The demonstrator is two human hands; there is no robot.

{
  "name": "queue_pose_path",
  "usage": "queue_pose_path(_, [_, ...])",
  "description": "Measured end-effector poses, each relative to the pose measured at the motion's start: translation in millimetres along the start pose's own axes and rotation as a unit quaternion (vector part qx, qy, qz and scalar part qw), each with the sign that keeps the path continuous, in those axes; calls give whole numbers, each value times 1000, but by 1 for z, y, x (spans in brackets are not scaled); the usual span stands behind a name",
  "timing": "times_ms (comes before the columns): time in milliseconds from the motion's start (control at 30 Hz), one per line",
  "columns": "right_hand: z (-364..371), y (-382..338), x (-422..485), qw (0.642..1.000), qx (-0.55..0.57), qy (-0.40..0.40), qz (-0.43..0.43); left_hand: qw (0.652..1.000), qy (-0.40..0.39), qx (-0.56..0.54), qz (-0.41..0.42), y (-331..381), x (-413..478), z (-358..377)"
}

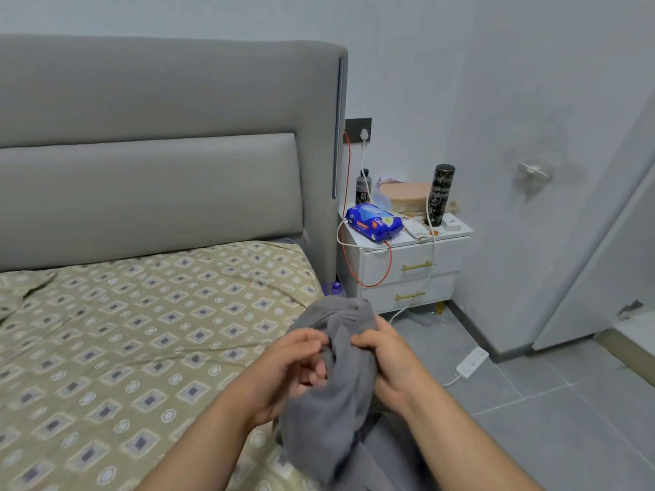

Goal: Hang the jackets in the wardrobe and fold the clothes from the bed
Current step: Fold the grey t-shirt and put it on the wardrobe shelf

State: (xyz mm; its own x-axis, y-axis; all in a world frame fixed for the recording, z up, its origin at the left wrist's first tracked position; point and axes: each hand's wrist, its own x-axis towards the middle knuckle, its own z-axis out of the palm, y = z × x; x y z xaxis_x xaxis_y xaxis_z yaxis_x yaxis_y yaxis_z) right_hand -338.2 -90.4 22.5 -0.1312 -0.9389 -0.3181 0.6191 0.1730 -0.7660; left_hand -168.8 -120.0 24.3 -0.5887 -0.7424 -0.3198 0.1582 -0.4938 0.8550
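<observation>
A bunched grey garment [336, 395] hangs between my two hands over the right edge of the bed [141, 331]. My left hand [287, 370] grips its left side with curled fingers, the thumb on top. My right hand [384, 352] pinches a fold near the top of the cloth. The garment's lower part droops down past the mattress edge. The bed carries an olive sheet with a diamond pattern, and no other clothes show on it apart from a rumpled patterned piece at the far left [21, 288].
A grey padded headboard [159, 143] stands behind the bed. To the right is a white nightstand [407, 274] with a blue pack [375, 221], a bottle, a dark flask [439, 194] and cables. A power strip [471, 361] lies on the grey tiled floor. A door edge is at far right.
</observation>
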Motion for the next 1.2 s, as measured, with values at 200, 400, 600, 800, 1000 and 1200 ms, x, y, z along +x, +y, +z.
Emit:
queue_pose_path(200, [11, -38, -16, 996, -28, -55, -71, 922, 86, 330, 181, -2, 9, 13])
queue_pose_path(400, [10, -59, -22, 981, -132, -46, -136, 909, 83, 360, 194, 14, 4, 24])
queue_pose_path(600, [-22, -78, -16, 980, -77, 58, -174, 888, 274, 256, 266, 38, -5, -7])
queue_pose_path(800, [-74, -85, -7, 872, -379, 254, -179, 880, 327, 213, 270, 57, -26, -37])
queue_pose_path(1000, [-28, -35, -19, 764, -614, -83, -181, 921, 176, 249, 242, 60, -27, -13])
queue_pose_path(1200, [-1, -9, -16, 740, -631, -155, -175, 922, 171, 275, 212, 71, -28, -6])
